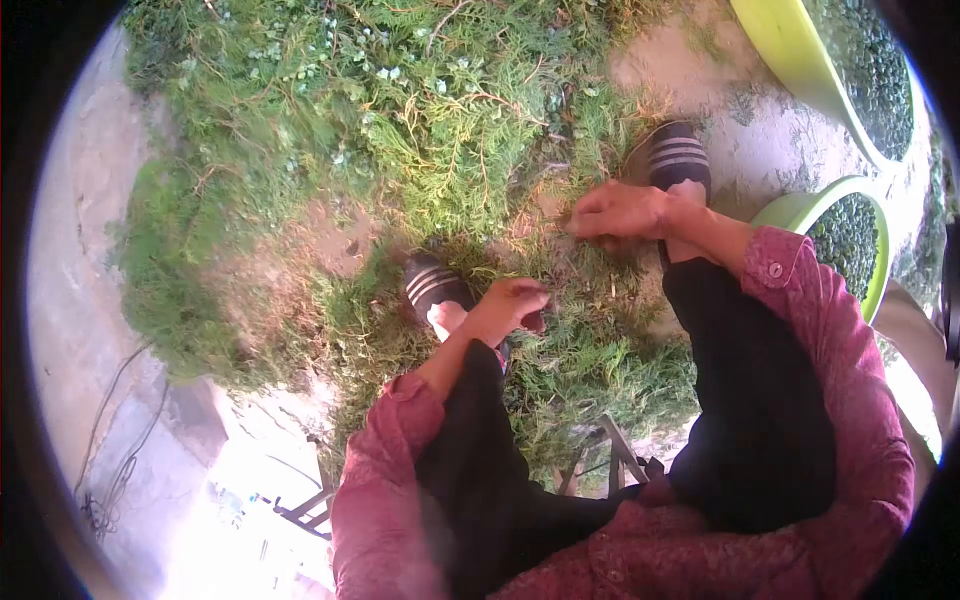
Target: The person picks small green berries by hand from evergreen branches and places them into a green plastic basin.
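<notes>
Feathery green conifer sprigs (450, 150), dotted with small pale bluish-green cones, lie heaped on the ground in front of me. My left hand (508, 308) hovers over loose sprigs between my feet, fingers curled in; whatever they hold, if anything, is hidden. Further right and forward, my right hand (618, 211) is beside my right shoe (678, 152), its fingers drawn together in a pinch. I cannot make out anything between those fingertips. The two hands are apart from each other.
At the upper right stands a large lime-green tub (800, 60) filled with small green cones. A smaller green basin (783, 208) with similar contents sits beside my right arm. My left shoe (432, 285) rests among the sprigs. A thin cable (125, 455) lies at the left.
</notes>
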`<control>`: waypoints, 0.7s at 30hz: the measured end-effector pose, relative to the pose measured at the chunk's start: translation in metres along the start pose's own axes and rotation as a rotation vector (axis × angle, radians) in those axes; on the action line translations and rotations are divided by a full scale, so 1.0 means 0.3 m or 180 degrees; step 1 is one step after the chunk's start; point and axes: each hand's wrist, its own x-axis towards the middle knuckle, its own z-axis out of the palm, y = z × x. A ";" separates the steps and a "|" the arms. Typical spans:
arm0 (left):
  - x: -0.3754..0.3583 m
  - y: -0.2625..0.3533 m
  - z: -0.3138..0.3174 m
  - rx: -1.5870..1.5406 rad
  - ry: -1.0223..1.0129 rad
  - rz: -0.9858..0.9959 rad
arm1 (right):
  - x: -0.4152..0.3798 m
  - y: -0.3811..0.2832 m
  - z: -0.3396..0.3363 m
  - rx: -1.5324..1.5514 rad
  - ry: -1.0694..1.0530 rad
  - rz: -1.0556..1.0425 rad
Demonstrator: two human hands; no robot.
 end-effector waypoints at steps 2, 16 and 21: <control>-0.015 0.004 0.011 -0.0508 0.0175 0.0011 | 0.027 -0.011 0.026 0.0080 -0.0230 -0.0085; 0.011 0.079 0.117 0.0219 0.0801 0.0630 | 0.101 0.024 0.110 0.0155 -0.0817 -0.0013; -0.027 0.127 0.132 0.0178 0.0412 0.0298 | 0.096 0.020 0.094 -0.0557 -0.0374 -0.0190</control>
